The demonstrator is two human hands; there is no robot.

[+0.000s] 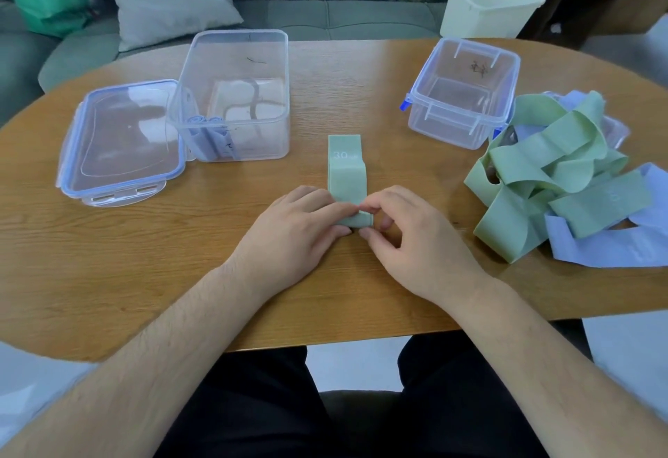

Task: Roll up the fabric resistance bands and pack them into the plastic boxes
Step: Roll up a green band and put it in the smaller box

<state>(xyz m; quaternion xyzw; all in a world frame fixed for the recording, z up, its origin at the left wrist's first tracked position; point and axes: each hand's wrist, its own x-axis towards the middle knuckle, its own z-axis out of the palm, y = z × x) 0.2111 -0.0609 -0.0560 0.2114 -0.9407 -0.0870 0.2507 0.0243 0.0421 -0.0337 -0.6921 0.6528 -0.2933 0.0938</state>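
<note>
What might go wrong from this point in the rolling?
1. The left hand and right hand pinch the near end of the green band. The roll is barely begun, so it may skew or spring open if a pinch slips.
2. The loose pile of bands lies near the right edge of the table. Tugging one out might drag others off.

Matt woven cloth bands lie on a smooth wood-grain counter beside glossy, clear plastic boxes.
</note>
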